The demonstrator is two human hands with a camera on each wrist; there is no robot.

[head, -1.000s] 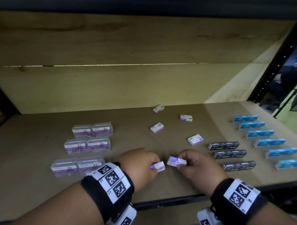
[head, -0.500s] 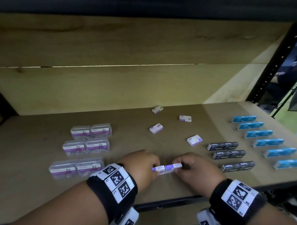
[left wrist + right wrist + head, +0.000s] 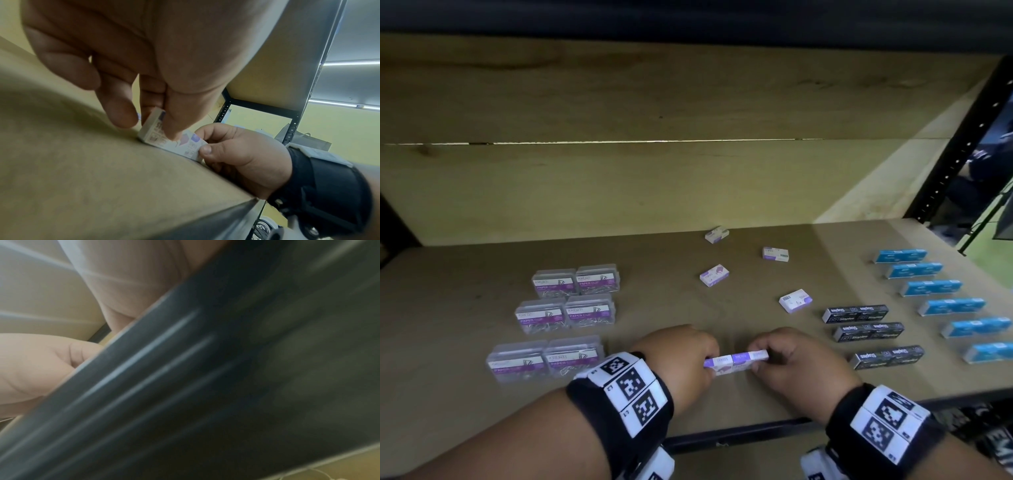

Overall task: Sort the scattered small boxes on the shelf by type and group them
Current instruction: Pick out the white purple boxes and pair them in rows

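Two small white-and-purple staple boxes lie end to end near the shelf's front edge. My left hand (image 3: pixel 708 362) pinches the left box (image 3: pixel 722 366) and my right hand (image 3: pixel 761 359) pinches the right box (image 3: pixel 754 357). In the left wrist view my left hand (image 3: pixel 159 124) holds its box (image 3: pixel 151 132) between thumb and fingers against the shelf board, while my right hand (image 3: pixel 202 142) grips the far end of the other box (image 3: pixel 190 150). Several more white-and-purple boxes (image 3: pixel 795 300) lie scattered behind. The right wrist view is mostly dark blur.
Several clear paper-clip boxes (image 3: pixel 566 311) stand in pairs at the left. Three black staple boxes (image 3: pixel 869 331) lie in a column right of my hands, and several blue boxes (image 3: pixel 950 306) in a column farther right. The shelf's black front rail (image 3: pixel 739 431) runs below my wrists.
A second ago each hand held its box apart from the other. The two boxes have come together end to end and sunk towards the shelf board.
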